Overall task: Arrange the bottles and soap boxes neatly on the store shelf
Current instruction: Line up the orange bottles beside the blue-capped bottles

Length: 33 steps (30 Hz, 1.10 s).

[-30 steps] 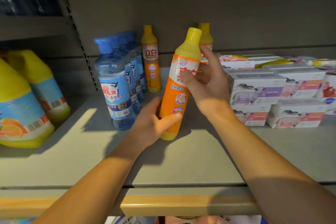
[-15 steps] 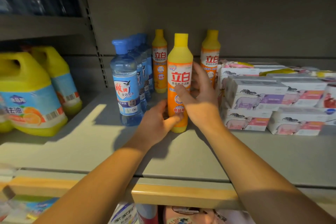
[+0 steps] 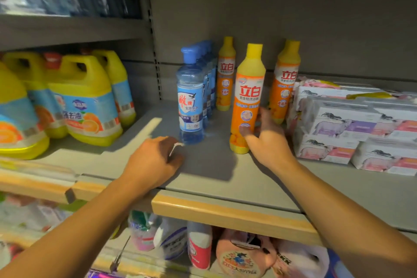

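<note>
The right hand (image 3: 268, 142), fingers loosely spread, touches the upright orange bottle (image 3: 247, 97) to steady it, while the left hand (image 3: 155, 162), curled and seemingly empty, rests near the blue bottle (image 3: 190, 99).

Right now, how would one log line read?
front orange bottle: upright on shelf | right hand: thumb touching it | left hand: curled, apart

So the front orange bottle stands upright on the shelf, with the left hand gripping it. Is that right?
Not quite. The head view shows the front orange bottle upright on the shelf, but the right hand touches it. The left hand is off it, curled.
</note>
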Motion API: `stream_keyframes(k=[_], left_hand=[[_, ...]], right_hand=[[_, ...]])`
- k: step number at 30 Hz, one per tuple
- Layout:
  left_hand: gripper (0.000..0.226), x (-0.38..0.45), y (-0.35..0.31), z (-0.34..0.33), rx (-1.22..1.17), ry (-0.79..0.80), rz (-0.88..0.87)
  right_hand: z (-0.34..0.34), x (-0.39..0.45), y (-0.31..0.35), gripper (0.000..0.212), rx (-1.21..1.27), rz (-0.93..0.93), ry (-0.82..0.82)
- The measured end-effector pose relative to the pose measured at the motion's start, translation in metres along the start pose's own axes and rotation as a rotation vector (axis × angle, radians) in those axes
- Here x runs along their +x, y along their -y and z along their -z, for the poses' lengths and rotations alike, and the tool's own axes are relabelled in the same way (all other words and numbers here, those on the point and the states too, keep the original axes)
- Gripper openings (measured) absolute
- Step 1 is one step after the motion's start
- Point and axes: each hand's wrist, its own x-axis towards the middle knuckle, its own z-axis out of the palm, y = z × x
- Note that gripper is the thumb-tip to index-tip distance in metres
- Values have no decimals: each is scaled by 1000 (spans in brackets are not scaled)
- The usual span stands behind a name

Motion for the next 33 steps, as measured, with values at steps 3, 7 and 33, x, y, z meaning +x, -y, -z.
stream_keyframes(k=[3, 7, 33], left_hand=[[25, 18, 20, 1, 158, 49, 67], [39, 46, 41, -8, 238, 77, 115], [54, 80, 69, -26, 130, 109, 180]], right_hand=[[-12, 10, 5, 56, -69, -40, 11], [-31, 26, 6, 75, -150, -123, 43], [-100, 133, -30, 59, -124, -67, -14]])
